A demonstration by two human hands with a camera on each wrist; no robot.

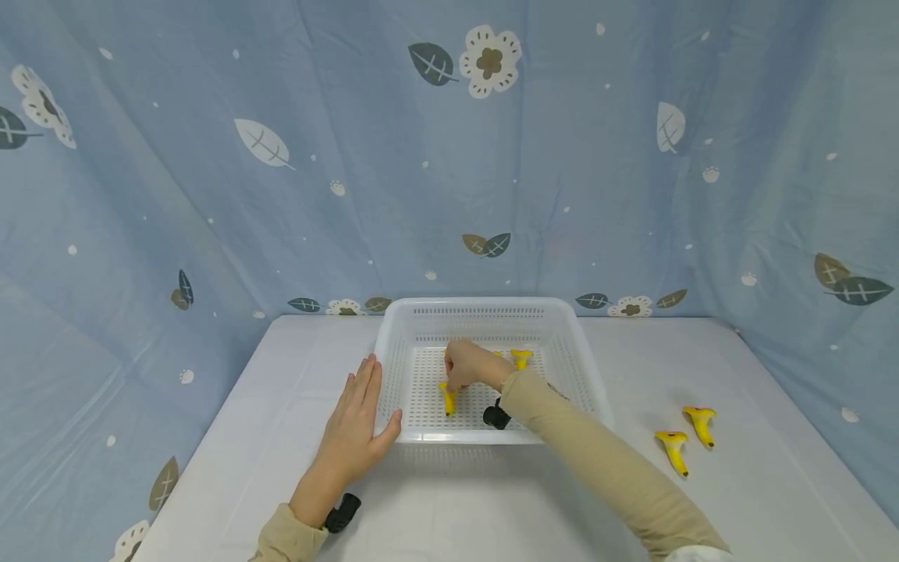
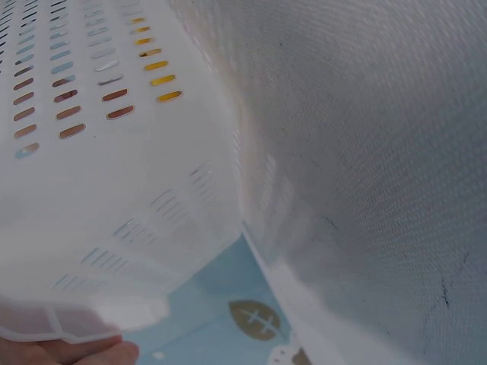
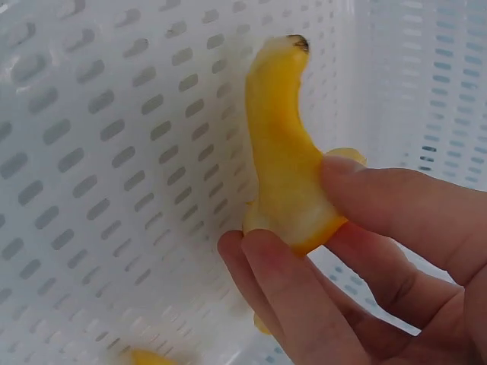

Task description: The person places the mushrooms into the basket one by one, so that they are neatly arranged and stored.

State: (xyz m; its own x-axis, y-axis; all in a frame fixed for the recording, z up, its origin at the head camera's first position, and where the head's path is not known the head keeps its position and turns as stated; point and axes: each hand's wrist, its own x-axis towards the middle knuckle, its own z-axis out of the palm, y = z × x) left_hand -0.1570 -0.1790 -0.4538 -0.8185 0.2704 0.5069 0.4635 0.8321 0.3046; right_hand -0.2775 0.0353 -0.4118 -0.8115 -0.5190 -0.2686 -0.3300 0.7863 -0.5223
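A white perforated plastic basket (image 1: 492, 435) stands on the table in the head view. My right hand (image 1: 477, 365) reaches into it. In the right wrist view, thumb and fingers pinch a yellow trumpet-shaped mushroom (image 3: 281, 137) by its flared cap, its dark-tipped stem pointing away from the palm. Other yellow mushrooms, one of them a mushroom (image 1: 521, 357) at the back right, lie in the basket, partly hidden by the hand. Against the basket's left side rests my left hand (image 1: 354, 425), fingers straight and thumb spread toward the front corner. Its fingertips (image 2: 106, 353) show at the rim in the left wrist view.
Two more yellow mushrooms, a nearer mushroom (image 1: 674, 451) and a farther mushroom (image 1: 701, 425), lie on the white tablecloth (image 1: 632, 375) right of the basket. A blue patterned curtain (image 1: 393, 195) hangs behind the table and along both sides. Small black devices sit at both wrists.
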